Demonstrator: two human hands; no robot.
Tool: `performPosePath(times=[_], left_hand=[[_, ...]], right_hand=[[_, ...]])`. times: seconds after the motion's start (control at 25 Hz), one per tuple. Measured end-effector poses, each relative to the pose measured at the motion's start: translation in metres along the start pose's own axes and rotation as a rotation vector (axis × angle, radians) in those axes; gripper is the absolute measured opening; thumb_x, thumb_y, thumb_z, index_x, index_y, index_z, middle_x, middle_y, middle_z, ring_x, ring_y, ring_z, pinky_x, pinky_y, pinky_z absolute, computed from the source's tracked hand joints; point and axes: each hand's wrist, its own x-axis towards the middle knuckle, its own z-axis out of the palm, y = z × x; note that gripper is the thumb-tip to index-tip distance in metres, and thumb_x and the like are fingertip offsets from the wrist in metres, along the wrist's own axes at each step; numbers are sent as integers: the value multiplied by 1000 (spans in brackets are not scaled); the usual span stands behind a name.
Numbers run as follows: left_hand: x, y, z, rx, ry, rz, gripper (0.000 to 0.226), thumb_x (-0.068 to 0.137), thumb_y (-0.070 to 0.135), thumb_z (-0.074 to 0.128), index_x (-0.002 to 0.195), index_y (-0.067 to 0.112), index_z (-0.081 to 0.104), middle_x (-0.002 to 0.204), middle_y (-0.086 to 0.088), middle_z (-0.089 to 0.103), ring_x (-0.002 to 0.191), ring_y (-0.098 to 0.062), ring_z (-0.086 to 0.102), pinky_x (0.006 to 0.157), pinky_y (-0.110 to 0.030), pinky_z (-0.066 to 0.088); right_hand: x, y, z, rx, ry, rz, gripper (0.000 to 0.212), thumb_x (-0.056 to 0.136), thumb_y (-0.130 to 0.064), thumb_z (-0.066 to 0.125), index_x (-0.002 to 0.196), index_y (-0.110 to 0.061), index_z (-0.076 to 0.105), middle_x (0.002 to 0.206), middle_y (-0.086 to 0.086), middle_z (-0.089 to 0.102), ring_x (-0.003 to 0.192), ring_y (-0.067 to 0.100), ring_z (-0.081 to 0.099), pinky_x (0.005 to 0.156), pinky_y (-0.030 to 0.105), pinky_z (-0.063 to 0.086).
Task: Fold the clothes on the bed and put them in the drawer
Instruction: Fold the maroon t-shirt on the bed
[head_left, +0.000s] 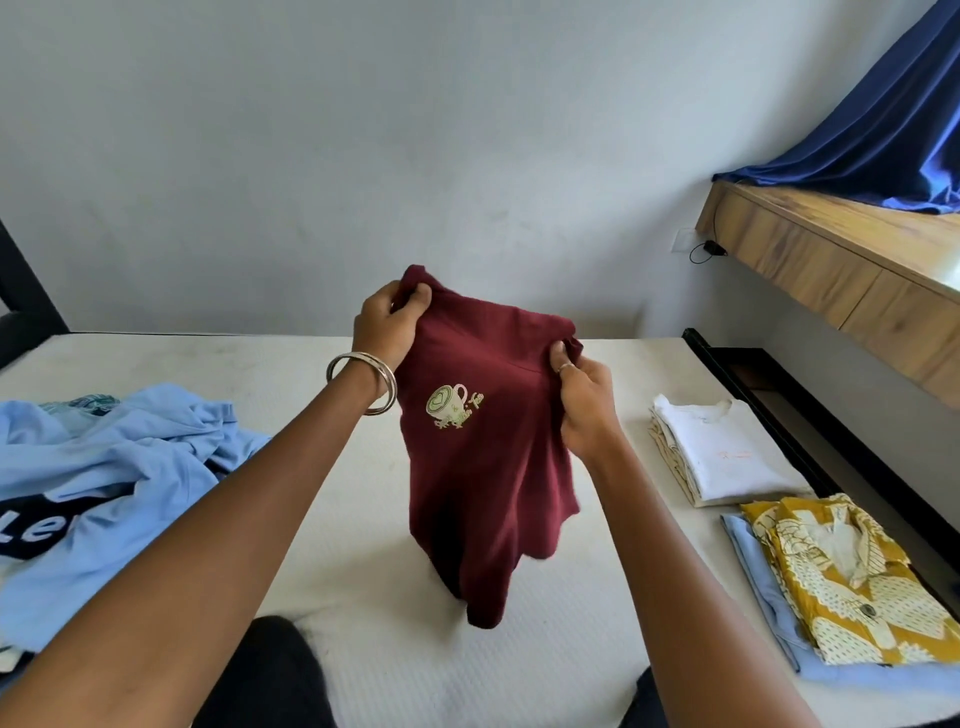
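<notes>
A maroon T-shirt (488, 467) with a pale cup logo hangs above the white bed (363, 613), its lower end touching the mattress. My left hand (387, 325) grips its top left corner, and my right hand (584, 402) pinches its top right edge. A crumpled light-blue shirt (104, 483) with dark lettering lies unfolded at the left. On the right side of the bed sit a folded white stack (727, 452) and, nearer to me, a folded yellow patterned shirt (852, 582) on a folded light-blue garment (763, 587).
A black bed frame edge (769, 410) runs along the right. Beyond it a wooden ledge with drawer fronts (810, 270) juts from the wall, draped with a dark blue curtain (872, 135). My dark-clad knees show at the bottom.
</notes>
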Motion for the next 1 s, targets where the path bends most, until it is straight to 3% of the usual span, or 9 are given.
performPosePath(times=[0.08,0.16,0.24,0.36,0.48,0.64,0.76,0.92,1.0], left_hand=[[-5,-9,3,151,45,-135,34,89,41,61,111,16,59,104,-4,63,107,-30,58,89,-37,44],[-13,-15,7,476,71,-59,68,79,49,68,135,19,43,132,-8,52,125,-35,45,101,-45,38],[-16,-12,10,493,-204,285,99,66,60,69,148,30,26,148,-4,40,135,-27,36,108,-42,33],[-25,3,20,226,-717,328,92,66,35,83,144,41,34,132,1,57,121,-13,55,102,-28,43],[-27,7,34,301,-573,323,43,74,13,79,116,20,68,107,0,72,100,-13,65,89,-23,49],[-32,13,39,426,-446,385,13,81,7,71,92,10,76,85,0,74,83,-10,68,82,-16,47],[-29,22,32,340,-413,421,7,85,11,69,83,16,72,71,6,72,70,-4,69,87,-23,50],[-21,36,21,207,-328,473,4,87,18,68,84,18,70,66,3,72,65,-5,69,77,-21,53],[-19,41,20,154,-309,466,4,88,13,67,85,11,70,67,-1,71,63,-8,70,73,-17,52]], right_hand=[[8,-6,4,-222,8,-43,32,99,-35,57,90,-9,74,93,10,75,84,23,72,81,41,59],[10,-11,8,-443,-93,-86,41,91,-51,58,90,-13,74,93,10,76,85,27,72,85,51,58],[7,-21,15,-581,-294,-130,41,89,-52,58,91,-14,73,90,8,74,82,25,70,84,54,56],[-4,-33,29,-674,-539,-157,24,100,-27,56,93,-12,73,83,1,73,78,13,69,71,32,55],[-11,-29,24,-567,-509,-147,4,92,-15,68,95,-12,66,79,1,71,67,7,66,57,19,47],[-13,5,-19,-478,-367,-48,48,73,-3,84,102,-16,48,104,10,68,77,21,65,61,29,49],[-16,51,-50,-691,-382,111,40,80,8,72,98,-21,51,96,6,63,77,20,62,62,27,49],[-22,100,-75,-855,-11,152,10,88,-3,68,92,-11,63,91,5,67,89,22,65,66,25,49],[-26,112,-79,-831,109,335,11,90,-13,70,94,-4,65,90,9,69,85,23,67,65,31,53]])
